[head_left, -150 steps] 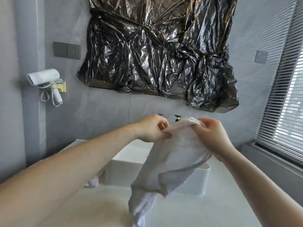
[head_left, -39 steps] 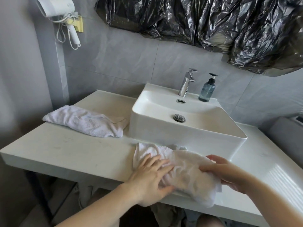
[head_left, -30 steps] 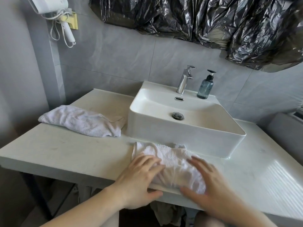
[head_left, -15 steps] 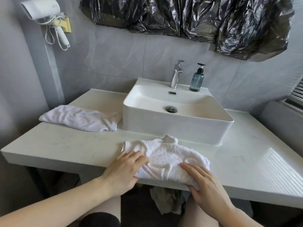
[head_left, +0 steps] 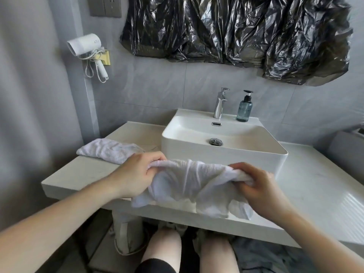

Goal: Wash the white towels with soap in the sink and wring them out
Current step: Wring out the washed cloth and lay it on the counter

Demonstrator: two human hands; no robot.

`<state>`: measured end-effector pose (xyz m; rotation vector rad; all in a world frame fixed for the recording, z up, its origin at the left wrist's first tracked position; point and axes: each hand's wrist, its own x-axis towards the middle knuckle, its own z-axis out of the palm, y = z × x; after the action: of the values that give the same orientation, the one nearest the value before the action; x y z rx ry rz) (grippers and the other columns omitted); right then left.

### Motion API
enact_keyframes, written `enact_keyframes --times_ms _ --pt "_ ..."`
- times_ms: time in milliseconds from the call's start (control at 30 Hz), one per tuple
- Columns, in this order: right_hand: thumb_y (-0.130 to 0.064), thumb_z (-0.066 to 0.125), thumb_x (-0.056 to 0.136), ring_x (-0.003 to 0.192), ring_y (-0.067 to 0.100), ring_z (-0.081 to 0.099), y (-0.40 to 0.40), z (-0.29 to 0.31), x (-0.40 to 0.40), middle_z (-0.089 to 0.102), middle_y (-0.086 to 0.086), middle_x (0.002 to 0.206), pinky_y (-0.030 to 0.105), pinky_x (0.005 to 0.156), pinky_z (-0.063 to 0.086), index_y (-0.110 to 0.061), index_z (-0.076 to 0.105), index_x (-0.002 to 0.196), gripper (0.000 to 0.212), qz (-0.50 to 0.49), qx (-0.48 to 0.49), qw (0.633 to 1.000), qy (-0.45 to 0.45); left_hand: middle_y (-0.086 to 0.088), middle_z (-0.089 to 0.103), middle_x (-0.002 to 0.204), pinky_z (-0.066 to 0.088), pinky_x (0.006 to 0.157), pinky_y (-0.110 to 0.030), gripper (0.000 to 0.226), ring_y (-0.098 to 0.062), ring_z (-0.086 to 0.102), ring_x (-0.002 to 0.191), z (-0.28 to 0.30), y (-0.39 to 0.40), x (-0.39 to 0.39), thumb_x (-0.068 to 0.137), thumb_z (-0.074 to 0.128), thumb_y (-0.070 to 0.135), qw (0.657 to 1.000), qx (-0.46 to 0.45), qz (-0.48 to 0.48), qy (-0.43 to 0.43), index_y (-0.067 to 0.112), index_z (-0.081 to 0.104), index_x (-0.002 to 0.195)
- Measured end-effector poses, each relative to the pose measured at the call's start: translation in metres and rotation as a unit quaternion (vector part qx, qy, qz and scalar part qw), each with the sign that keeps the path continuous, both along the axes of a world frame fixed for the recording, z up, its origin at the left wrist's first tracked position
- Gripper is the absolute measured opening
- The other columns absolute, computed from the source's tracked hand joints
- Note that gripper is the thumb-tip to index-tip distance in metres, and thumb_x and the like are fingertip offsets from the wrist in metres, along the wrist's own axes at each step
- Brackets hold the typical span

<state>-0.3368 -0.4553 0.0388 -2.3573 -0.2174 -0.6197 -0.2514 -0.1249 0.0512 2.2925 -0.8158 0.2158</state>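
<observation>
White towel [head_left: 189,186] hangs stretched between both hands above the front edge of the tabletop [head_left: 315,186], just in front of the sink [head_left: 222,154]. The left hand [head_left: 137,174] grips one bunched end with its fingers curled round the cloth; the right hand [head_left: 260,186] clutches the other end the same way. The middle of the towel sags in folds, and its lower edge droops to the tabletop's front lip.

A second white towel [head_left: 110,150] lies crumpled on the tabletop to the left of the sink, partly hidden behind the left hand.

The tabletop is a pale stone-like slab that runs along the wall, with light reflecting in stripes at its right end. The sink is a white rectangular basin set on top of it, with a metal drain [head_left: 216,141] in its floor and an overflow slot in its back wall. A chrome faucet [head_left: 220,103] stands on the sink's back ledge, and a blue-green soap dispenser [head_left: 244,109] with a black pump stands just to the right of it.

The walls are grey tile. Crinkled black plastic sheeting [head_left: 236,30] is hung on the wall above the sink. On the left, a white hair dryer [head_left: 84,44] sits in a wall holder with its cord looped below, and a grey wall socket [head_left: 105,6] is above it. Under the tabletop the person's bare knees show over a tiled floor
</observation>
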Motion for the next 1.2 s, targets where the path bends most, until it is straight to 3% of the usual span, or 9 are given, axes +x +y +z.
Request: enact_keyframes --times_ms 167,267,433,633,800,1000,1067,1133,1200 --pt "-0.011 0.065 0.092 0.085 0.001 0.070 0.035 0.009 0.022 0.075 -0.016 0.090 0.032 0.077 0.057 -0.036 0.074 0.096 0.027 0.073 0.035 0.988 0.132 0.015 0.069 0.087 0.047 0.079 -0.022 0.031 -0.004 0.062 0.085 0.026 0.050 0.013 0.102 0.060 0.014 0.993 0.053 -0.003 0.107 0.037 0.071 0.085" --pt "-0.017 0.066 0.091 0.088 0.006 0.073 0.059 0.006 0.047 0.077 -0.012 0.092 0.036 0.081 0.060 -0.032 0.076 0.097 0.019 0.093 0.080 0.975 0.183 0.006 0.072 0.094 0.051 0.092 -0.040 0.022 -0.018 0.066 0.097 0.019 0.078 0.031 0.101 0.061 0.015 0.986 0.060 0.023 0.152 0.031 0.075 0.094" --pt "-0.014 0.066 0.091 0.096 0.016 0.075 0.096 0.030 0.117 0.079 -0.002 0.097 0.040 0.088 0.062 -0.025 0.078 0.100 0.019 0.120 0.165 0.957 0.207 0.005 0.077 0.111 0.049 0.110 -0.041 0.028 -0.012 0.069 0.115 0.040 0.116 0.079 0.097 0.062 0.005 0.978 -0.033 0.070 0.194 0.026 0.079 0.107" --pt "-0.005 0.065 0.086 0.090 0.023 0.071 0.125 0.072 0.213 0.076 0.017 0.104 0.036 0.076 0.049 -0.015 0.077 0.105 0.025 0.124 0.244 0.923 0.272 -0.011 0.078 0.105 0.051 0.099 -0.041 0.015 -0.028 0.073 0.108 0.078 0.145 0.162 0.089 0.069 0.006 0.960 -0.116 0.128 0.221 0.013 0.080 0.096" --pt "-0.010 0.061 0.081 0.075 0.024 0.060 0.142 0.092 0.288 0.066 0.010 0.084 0.028 0.058 0.040 -0.007 0.075 0.090 0.016 0.091 0.290 0.908 0.289 -0.016 0.078 0.106 0.049 0.090 -0.036 0.017 -0.027 0.073 0.103 0.101 0.155 0.232 0.084 0.072 0.009 0.954 -0.138 0.146 0.222 0.004 0.079 0.098" --pt "-0.009 0.067 0.074 0.077 0.030 0.065 0.163 0.105 0.388 0.067 0.013 0.088 0.040 0.072 0.053 -0.004 0.072 0.100 0.027 0.023 0.360 0.892 0.271 -0.007 0.073 0.096 0.044 0.086 -0.036 0.037 -0.027 0.065 0.097 0.121 0.160 0.338 0.049 0.078 0.032 0.933 -0.166 0.216 0.237 0.015 0.078 0.082" --pt "-0.008 0.068 0.073 0.077 0.031 0.065 0.168 0.107 0.417 0.067 0.014 0.088 0.042 0.075 0.056 -0.002 0.071 0.100 0.027 0.008 0.362 0.893 0.267 -0.011 0.071 0.108 0.048 0.090 -0.039 0.046 -0.030 0.066 0.102 0.123 0.162 0.373 0.048 0.079 0.034 0.924 -0.180 0.238 0.238 0.015 0.076 0.091" --pt "-0.008 0.071 0.071 0.075 0.031 0.066 0.170 0.104 0.445 0.069 0.015 0.088 0.047 0.082 0.060 -0.001 0.071 0.099 0.029 -0.007 0.347 0.898 0.272 -0.016 0.070 0.118 0.050 0.079 -0.034 0.053 -0.032 0.068 0.100 0.119 0.158 0.401 0.059 0.081 0.033 0.918 -0.172 0.276 0.227 0.012 0.073 0.106" --pt "-0.012 0.075 0.073 0.082 0.031 0.072 0.170 0.092 0.469 0.072 0.014 0.096 0.049 0.086 0.062 -0.003 0.072 0.106 0.035 -0.043 0.266 0.925 0.269 -0.014 0.061 0.138 0.052 0.077 -0.032 0.077 -0.033 0.065 0.115 0.105 0.153 0.421 0.068 0.083 0.042 0.922 -0.055 0.331 0.192 0.011 0.061 0.135"
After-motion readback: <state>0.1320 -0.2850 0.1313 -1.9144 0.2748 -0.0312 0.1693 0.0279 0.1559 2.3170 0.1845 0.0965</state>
